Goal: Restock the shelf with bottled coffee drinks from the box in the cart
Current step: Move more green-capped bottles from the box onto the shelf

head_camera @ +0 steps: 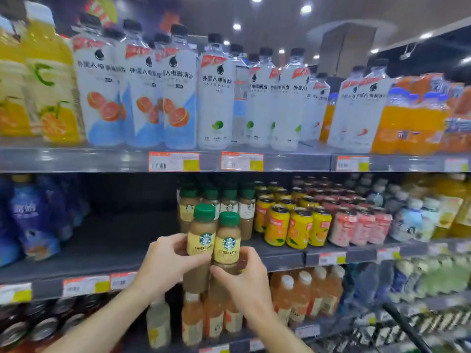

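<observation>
Green-capped coffee bottles, cream-labelled, gripped by left hand and right hand.

Single head-worn wide-angle view, facing forward and slightly down at a shop shelving unit from close range. Both hands hold coffee bottles at lower centre; the middle shelf lies just beyond the fingers, the upper shelf above them. Frame edges bow and blur. No second view shares the scene.
</observation>
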{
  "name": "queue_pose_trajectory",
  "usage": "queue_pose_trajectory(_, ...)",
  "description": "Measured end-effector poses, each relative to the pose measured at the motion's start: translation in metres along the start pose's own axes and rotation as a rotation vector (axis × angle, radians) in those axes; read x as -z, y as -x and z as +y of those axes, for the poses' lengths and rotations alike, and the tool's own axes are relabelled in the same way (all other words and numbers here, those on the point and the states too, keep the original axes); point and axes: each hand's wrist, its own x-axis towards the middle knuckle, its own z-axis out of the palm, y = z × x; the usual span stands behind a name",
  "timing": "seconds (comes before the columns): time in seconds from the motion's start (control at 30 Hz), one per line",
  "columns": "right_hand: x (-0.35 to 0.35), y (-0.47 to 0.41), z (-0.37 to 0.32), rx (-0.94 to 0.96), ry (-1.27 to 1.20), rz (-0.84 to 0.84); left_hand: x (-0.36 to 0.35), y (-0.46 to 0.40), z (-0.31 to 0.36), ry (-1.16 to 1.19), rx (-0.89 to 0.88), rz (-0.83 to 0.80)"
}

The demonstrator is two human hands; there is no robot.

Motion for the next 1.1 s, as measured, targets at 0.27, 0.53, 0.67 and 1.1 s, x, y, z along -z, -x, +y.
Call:
queue_pose_trajectory(0.27, -0.009, -0.051, -0.017, 0.155, 0.084, 0.063, 0.006, -0.033, 0.011, 0.074, -0.058, 0.101)
queue_pose_trajectory(0.53, -0.021, -0.079, -0.027, 0.202, 0.061, 0.056, 0.013, -0.056, 0.003, 0.056, -0.049, 0.174)
queue_pose_trajectory(0.67, -0.028, -0.09, -0.026, 0.197, 0.062, 0.038, 0.013, -0.067, -0.001, 0.041, -0.024, 0.171)
queue_pose_trajectory(1.1, -0.051, -0.119, -0.003, 0.161, 0.066, 0.02, 0.003, -0.085, -0.025, -0.016, 0.01, 0.205)
